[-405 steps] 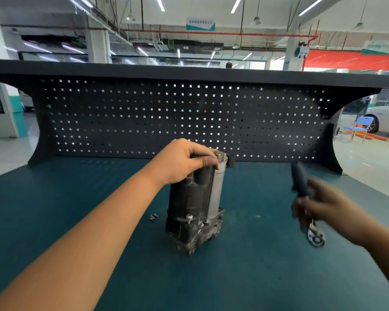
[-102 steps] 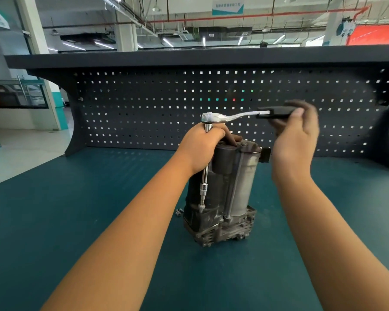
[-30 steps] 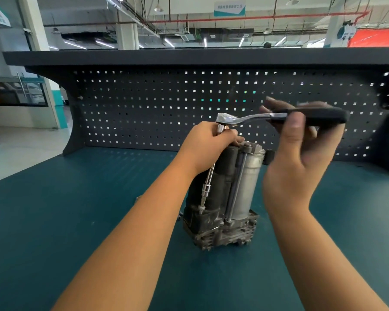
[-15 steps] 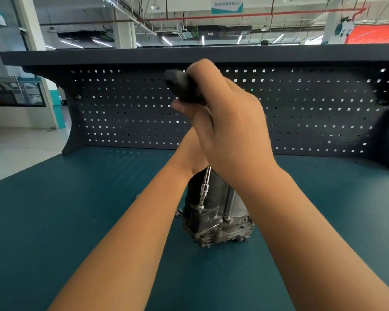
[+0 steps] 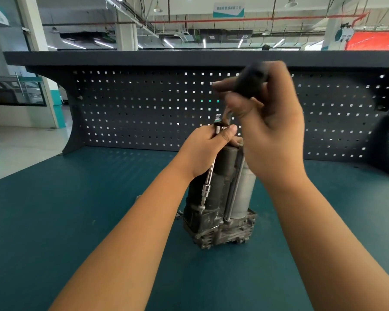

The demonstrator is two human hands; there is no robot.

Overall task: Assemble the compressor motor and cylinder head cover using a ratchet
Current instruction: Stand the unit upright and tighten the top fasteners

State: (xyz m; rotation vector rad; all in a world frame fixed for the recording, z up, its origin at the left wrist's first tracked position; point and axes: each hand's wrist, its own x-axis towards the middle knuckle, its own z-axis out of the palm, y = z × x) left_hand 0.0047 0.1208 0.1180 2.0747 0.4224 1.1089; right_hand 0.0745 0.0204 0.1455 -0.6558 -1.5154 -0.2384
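Observation:
The compressor (image 5: 220,205) stands upright on the teal bench, a dark motor body on the left and a grey cylinder on the right, on a dirty metal base. A long chrome extension bar (image 5: 208,182) runs down its left side to a bolt near the base. My left hand (image 5: 208,149) grips the top of the bar, just under the ratchet head. My right hand (image 5: 270,122) holds the ratchet's black handle (image 5: 252,80) above the compressor, blurred in motion. The hand hides most of the ratchet.
A dark pegboard back panel (image 5: 144,113) with a shelf on top closes the far side of the bench. A small loose metal part (image 5: 179,215) lies on the teal mat (image 5: 76,209) just left of the compressor's base. Open workshop floor lies left.
My right hand has swung the ratchet handle back to the right from the left end of its stroke. My left hand stays on the bar's top. The compressor has not moved.

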